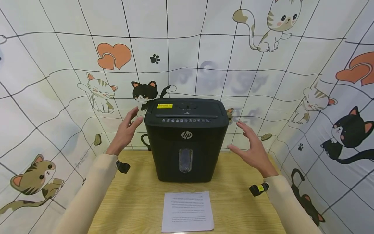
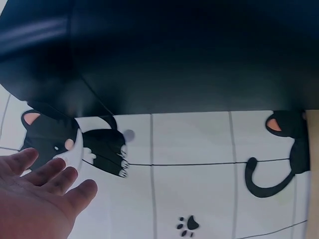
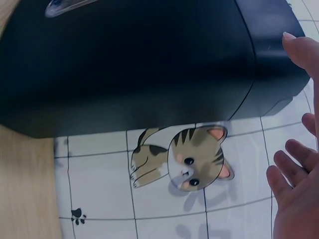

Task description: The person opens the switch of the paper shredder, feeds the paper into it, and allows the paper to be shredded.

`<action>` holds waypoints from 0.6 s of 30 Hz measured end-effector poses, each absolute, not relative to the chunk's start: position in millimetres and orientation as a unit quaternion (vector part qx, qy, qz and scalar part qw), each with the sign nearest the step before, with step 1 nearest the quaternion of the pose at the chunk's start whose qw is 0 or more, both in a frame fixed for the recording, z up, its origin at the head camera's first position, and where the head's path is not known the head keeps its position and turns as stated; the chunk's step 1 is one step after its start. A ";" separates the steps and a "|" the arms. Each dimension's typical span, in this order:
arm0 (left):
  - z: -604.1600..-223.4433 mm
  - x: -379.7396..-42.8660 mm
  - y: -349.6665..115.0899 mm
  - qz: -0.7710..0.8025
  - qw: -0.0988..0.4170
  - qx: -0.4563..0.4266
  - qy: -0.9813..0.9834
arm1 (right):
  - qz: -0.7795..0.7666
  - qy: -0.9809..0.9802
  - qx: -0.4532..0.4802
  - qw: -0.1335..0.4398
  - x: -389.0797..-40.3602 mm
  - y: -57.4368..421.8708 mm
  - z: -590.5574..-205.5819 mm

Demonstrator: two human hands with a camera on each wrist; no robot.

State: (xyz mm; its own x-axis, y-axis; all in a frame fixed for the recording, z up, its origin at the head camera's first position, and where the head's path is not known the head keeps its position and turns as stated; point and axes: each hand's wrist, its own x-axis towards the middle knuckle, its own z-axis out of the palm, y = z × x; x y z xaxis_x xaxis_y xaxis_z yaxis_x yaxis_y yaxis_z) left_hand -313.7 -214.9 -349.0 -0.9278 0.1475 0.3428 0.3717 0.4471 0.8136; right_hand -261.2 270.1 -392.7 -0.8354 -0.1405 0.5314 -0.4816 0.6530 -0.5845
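A black HP paper shredder [image 1: 169,152] stands upright on the wooden table, its feed slot on top and a small clear window in its front. To its left my left hand [image 1: 125,130] is held up, fingers extended, apart from the upper side. My right hand [image 1: 251,151] is raised on the other side, thumb and fingers spread, with a gap to the shredder. In the left wrist view the left hand [image 2: 45,199] shows relaxed fingers and nothing in them. The right hand [image 3: 299,174] is likewise bare in the right wrist view, beside the shredder's dark body [image 3: 149,74].
A printed sheet of paper [image 1: 188,213] lies on the table [image 1: 131,195] in front of the shredder. Behind and at both sides hangs a white gridded curtain [image 1: 187,52] printed with cats and hearts. A yellow label [image 1: 165,106] sits on the shredder's lid.
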 end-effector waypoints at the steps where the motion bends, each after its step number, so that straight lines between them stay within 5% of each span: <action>1: -345.3 -315.3 -213.4 -0.501 0.111 -0.154 -0.844 | 0.377 -0.879 0.180 0.230 -262.2 267.8 -390.6; 18: -292.9 -333.8 -189.6 -0.447 0.077 -0.163 -0.876 | 0.364 -0.843 0.264 0.296 -271.3 236.0 -366.4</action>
